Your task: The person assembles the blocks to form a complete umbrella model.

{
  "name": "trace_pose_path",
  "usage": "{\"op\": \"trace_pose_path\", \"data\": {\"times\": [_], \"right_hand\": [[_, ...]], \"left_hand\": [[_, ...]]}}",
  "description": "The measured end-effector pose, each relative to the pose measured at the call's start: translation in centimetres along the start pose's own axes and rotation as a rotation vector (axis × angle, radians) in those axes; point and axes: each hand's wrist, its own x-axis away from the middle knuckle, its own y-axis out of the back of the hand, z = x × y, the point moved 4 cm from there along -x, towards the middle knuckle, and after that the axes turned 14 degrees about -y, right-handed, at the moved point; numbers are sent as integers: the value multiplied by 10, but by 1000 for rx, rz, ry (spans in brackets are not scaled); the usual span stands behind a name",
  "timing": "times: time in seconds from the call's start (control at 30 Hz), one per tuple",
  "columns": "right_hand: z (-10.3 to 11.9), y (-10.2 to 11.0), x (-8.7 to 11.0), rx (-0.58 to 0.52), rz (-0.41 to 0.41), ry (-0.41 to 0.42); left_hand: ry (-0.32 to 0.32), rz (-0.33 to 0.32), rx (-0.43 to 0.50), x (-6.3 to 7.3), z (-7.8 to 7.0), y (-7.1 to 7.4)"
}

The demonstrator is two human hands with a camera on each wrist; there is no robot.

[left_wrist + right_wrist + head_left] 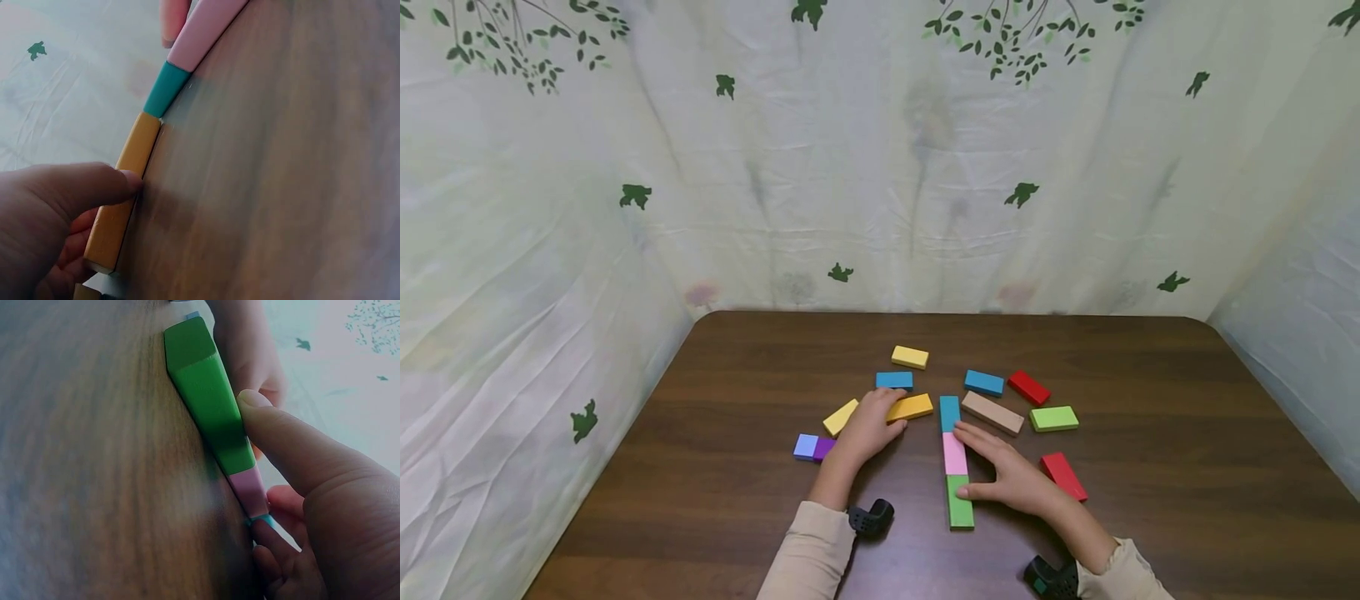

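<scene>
My left hand (867,427) pinches an orange-yellow wooden block (912,407), its thumb on the near side and other fingers curled behind, as the left wrist view shows. A row of three blocks lies end to end: teal (950,413), pink (954,454) and green (959,502). My right hand (1011,479) lies along the row's right side. Its thumb touches the green block (209,412); its other fingers reach the pink and teal blocks. A purple block (823,449), partly hidden by the left hand, touches a light blue-violet block (806,447).
Near the left hand lie a yellow block (840,417), a blue block (894,380) and another yellow block (910,357). To the right are a blue block (984,382), a tan block (992,413), red blocks (1028,387) and a lime block (1054,418). A patterned curtain (880,167) hangs behind the table.
</scene>
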Motion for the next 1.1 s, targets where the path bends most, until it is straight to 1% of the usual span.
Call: {"op": "trace_pose_path", "data": {"times": [0.13, 0.3, 0.43, 0.63, 0.73, 0.93, 1.1], "right_hand": [[1, 0, 0, -5, 2, -9], [2, 1, 1, -4, 2, -2], [2, 2, 1, -6, 3, 10], [2, 2, 1, -5, 4, 13], [2, 1, 1, -4, 3, 11], [1, 1, 1, -5, -1, 6], [1, 1, 1, -9, 3, 1]], "left_hand": [[21, 14, 15, -1, 3, 0], [-15, 3, -26, -4, 3, 0], [-27, -20, -47, -7, 3, 0], [-17, -44, -81, -12, 3, -1], [-7, -51, -82, -14, 4, -2], [7, -47, -88, -20, 5, -3], [-8, -48, -102, -25, 6, -4]]}}
